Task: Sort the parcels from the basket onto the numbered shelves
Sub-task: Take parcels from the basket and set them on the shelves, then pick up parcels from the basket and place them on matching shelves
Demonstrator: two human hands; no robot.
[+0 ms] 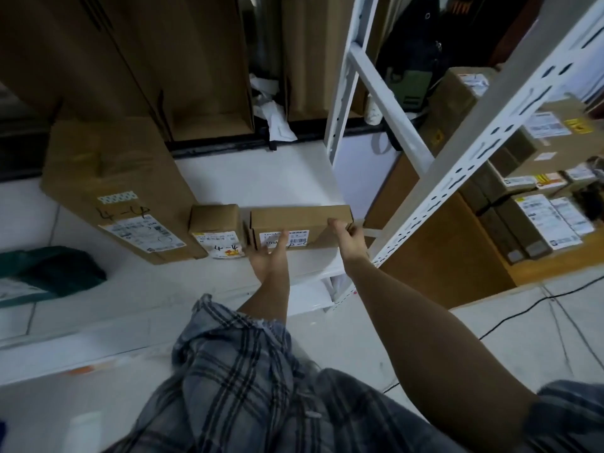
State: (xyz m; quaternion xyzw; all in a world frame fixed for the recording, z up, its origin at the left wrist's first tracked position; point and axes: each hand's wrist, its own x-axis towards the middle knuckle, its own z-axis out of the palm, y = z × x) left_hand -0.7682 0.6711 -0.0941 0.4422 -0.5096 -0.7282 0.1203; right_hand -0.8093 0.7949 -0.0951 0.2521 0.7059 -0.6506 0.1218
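From my head camera: my left hand (pixel 266 256) lies flat against the front of the box (pixel 299 225), fingers straight, while my right hand (pixel 346 235) grips its right end — it sits on the white shelf (pixel 261 178), just beside a smaller box (pixel 217 228).

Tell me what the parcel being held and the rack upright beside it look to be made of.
Held parcel: apparently corrugated cardboard, matte brown, with folded flap edges and a white printed label stuck on.
Rack upright: probably painted steel, smooth white, with rows of punched slots.
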